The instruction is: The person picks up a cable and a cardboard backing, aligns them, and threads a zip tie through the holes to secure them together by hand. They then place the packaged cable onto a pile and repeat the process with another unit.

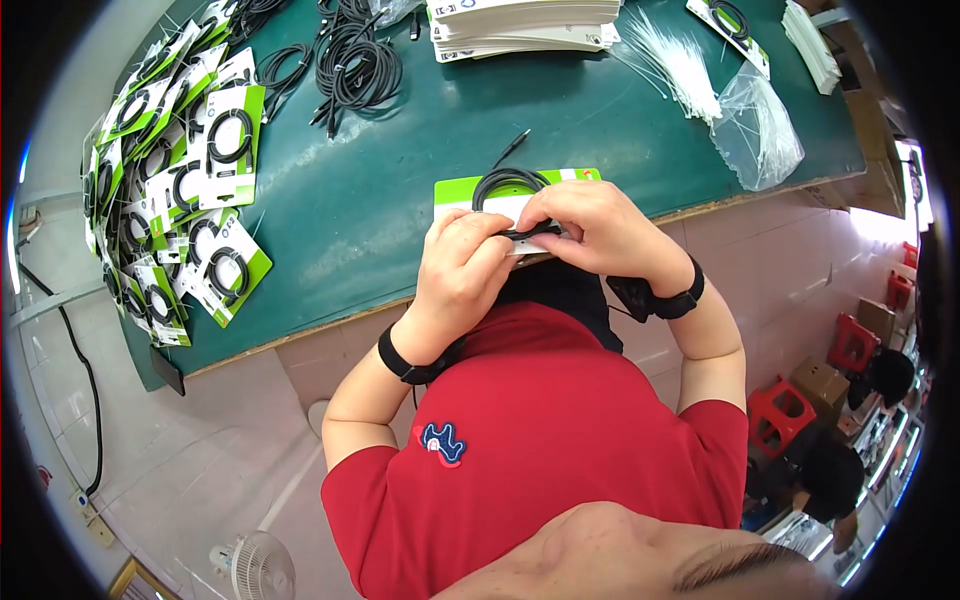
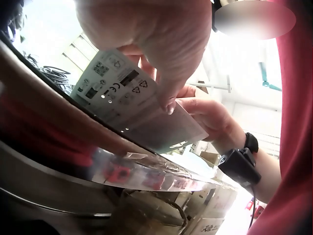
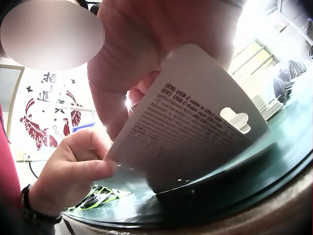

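Observation:
A green-and-white packaging card [image 1: 453, 190] is held at the table's front edge. On its face lies a coiled black cable [image 1: 508, 180], one plug end sticking up past the card's top. My left hand [image 1: 463, 265] grips the card's lower left part; the left wrist view shows the thumb [image 2: 168, 105] against its printed back. My right hand [image 1: 600, 228] is curled over the lower right, thumb and forefinger pinching the bottom of the cable coil. In the right wrist view, the card's back [image 3: 195, 117] shows USB-C text and a hanger hole. The fingers partly hide the coil.
Carded cables [image 1: 230, 140] are heaped at the table's left. Loose black cables [image 1: 355, 75] lie at the back, beside a stack of blank-looking cards [image 1: 525, 30]. White zip ties [image 1: 675, 75] and a plastic bag [image 1: 760, 130] sit to the right on the green table [image 1: 340, 230].

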Available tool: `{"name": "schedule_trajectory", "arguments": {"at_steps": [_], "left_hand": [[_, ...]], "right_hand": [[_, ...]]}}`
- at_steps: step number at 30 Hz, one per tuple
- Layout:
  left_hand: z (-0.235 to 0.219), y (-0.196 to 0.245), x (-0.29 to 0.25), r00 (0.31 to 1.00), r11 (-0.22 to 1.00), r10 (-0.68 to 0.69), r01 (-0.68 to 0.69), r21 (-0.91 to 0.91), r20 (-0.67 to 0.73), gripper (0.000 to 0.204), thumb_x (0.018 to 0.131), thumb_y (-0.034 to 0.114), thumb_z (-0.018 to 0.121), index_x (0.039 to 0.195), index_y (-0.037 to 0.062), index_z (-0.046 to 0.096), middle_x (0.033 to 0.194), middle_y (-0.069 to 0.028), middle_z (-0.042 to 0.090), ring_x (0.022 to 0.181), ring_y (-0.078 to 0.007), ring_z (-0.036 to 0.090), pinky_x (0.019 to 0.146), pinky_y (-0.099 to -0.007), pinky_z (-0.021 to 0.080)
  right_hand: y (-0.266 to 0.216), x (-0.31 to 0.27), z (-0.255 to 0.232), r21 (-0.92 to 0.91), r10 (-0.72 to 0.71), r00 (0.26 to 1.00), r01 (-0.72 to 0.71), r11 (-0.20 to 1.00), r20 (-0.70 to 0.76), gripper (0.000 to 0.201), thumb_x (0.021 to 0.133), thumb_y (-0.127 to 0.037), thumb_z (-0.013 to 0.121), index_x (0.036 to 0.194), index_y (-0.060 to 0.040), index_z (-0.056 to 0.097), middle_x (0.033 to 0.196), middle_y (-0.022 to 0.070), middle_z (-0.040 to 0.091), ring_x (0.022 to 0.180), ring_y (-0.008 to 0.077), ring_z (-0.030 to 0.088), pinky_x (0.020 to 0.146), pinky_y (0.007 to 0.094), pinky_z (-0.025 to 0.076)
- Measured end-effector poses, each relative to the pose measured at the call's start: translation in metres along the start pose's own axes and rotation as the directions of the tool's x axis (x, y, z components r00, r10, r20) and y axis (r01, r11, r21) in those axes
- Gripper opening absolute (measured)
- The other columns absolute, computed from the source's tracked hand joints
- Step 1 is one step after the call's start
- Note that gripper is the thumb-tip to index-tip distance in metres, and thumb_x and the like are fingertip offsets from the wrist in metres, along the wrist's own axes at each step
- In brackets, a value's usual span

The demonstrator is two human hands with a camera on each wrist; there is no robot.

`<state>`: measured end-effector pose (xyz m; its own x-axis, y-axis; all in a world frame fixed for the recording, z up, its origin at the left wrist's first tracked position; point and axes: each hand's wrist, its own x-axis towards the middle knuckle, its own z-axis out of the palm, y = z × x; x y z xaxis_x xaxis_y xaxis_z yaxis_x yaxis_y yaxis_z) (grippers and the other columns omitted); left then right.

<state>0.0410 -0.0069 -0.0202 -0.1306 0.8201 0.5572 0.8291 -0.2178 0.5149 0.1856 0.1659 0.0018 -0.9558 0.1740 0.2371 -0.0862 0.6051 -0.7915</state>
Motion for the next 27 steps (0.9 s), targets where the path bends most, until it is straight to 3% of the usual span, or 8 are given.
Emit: {"name": "schedule_trajectory", "arguments": {"at_steps": [3,6,7,10,15,18,23,27], "left_hand": [[0.000,0.000,0.001,1.000,1.000,0.023,-0.023,0.005,-0.008,0.018,0.076,0.001,0.076,0.089,0.0021,0.064,0.102,-0.0104,0.066,0.095,-0.0284,0.065,0.092,-0.0462,0.051],[0.003,-0.001,-0.003,0.999,0.999,0.032,-0.032,-0.012,-0.003,0.019,0.076,0.001,0.076,0.092,0.0013,0.065,0.103,-0.0110,0.066,0.095,-0.0291,0.065,0.092,-0.0468,0.052],[0.003,-0.001,-0.002,0.999,0.999,0.035,-0.035,-0.016,-0.002,0.019,0.076,0.001,0.076,0.092,0.0013,0.065,0.103,-0.0110,0.066,0.095,-0.0291,0.065,0.092,-0.0468,0.052],[-0.002,0.000,0.003,1.000,0.999,0.022,-0.022,-0.029,0.012,0.019,0.077,0.002,0.075,0.094,0.0008,0.066,0.103,-0.0114,0.066,0.094,-0.0291,0.066,0.092,-0.0471,0.054],[-0.005,0.000,0.008,0.995,0.996,0.080,-0.078,-0.040,0.059,0.020,0.077,0.002,0.074,0.095,0.0007,0.067,0.104,-0.0118,0.066,0.094,-0.0298,0.067,0.093,-0.0463,0.055],[-0.012,-0.003,0.008,0.980,0.992,0.119,-0.123,0.014,0.159,0.023,0.076,0.003,0.074,0.098,0.0010,0.068,0.106,-0.0123,0.067,0.097,-0.0301,0.067,0.095,-0.0464,0.055],[-0.015,-0.011,0.012,0.961,0.979,0.205,-0.203,-0.030,0.187,0.024,0.076,0.001,0.073,0.100,0.0012,0.068,0.109,-0.0130,0.067,0.100,-0.0312,0.069,0.093,-0.0455,0.056],[-0.009,-0.014,0.007,0.969,0.981,0.191,-0.187,-0.040,0.158,0.025,0.075,-0.002,0.071,0.100,0.0012,0.068,0.109,-0.0135,0.068,0.100,-0.0323,0.070,0.091,-0.0445,0.058]], "right_hand": [[-0.001,-0.001,0.003,0.016,-0.004,0.999,0.005,1.000,-0.037,0.023,0.078,-0.005,0.080,0.099,-0.0083,0.070,0.088,0.0034,0.070,0.054,0.0178,0.050,0.057,0.0309,0.043],[-0.005,-0.004,0.001,-0.068,0.080,0.996,-0.077,0.995,0.040,0.023,0.080,-0.014,0.079,0.101,-0.0092,0.070,0.093,0.0062,0.072,0.086,0.0286,0.069,0.077,0.0379,0.055],[-0.006,-0.004,-0.002,-0.070,0.082,0.996,-0.080,0.994,0.038,0.023,0.080,-0.014,0.079,0.101,-0.0092,0.070,0.093,0.0062,0.072,0.086,0.0286,0.069,0.077,0.0379,0.055],[-0.011,-0.002,-0.010,-0.096,-0.083,0.997,0.083,0.992,0.006,0.026,0.079,-0.016,0.080,0.102,-0.0090,0.070,0.096,0.0072,0.072,0.092,0.0300,0.069,0.078,0.0389,0.056],[0.002,-0.008,-0.011,-0.146,-0.119,0.993,0.120,0.982,0.014,0.032,0.075,-0.015,0.084,0.104,-0.0089,0.072,0.103,0.0061,0.073,0.096,0.0276,0.070,0.082,0.0374,0.057],[0.007,-0.009,-0.012,-0.091,-0.161,0.987,0.161,0.983,0.008,0.033,0.075,-0.015,0.084,0.105,-0.0086,0.071,0.103,0.0067,0.073,0.094,0.0278,0.070,0.081,0.0375,0.056],[0.011,-0.010,-0.012,-0.064,-0.173,0.985,0.173,0.983,0.003,0.031,0.078,-0.019,0.082,0.105,-0.0095,0.069,0.103,0.0083,0.072,0.093,0.0307,0.069,0.079,0.0396,0.056],[0.006,-0.007,-0.025,-0.059,-0.206,0.979,0.206,0.977,0.004,0.027,0.080,-0.012,0.080,0.105,-0.0078,0.071,0.105,0.0079,0.072,0.090,0.0268,0.071,0.077,0.0366,0.056]]}}
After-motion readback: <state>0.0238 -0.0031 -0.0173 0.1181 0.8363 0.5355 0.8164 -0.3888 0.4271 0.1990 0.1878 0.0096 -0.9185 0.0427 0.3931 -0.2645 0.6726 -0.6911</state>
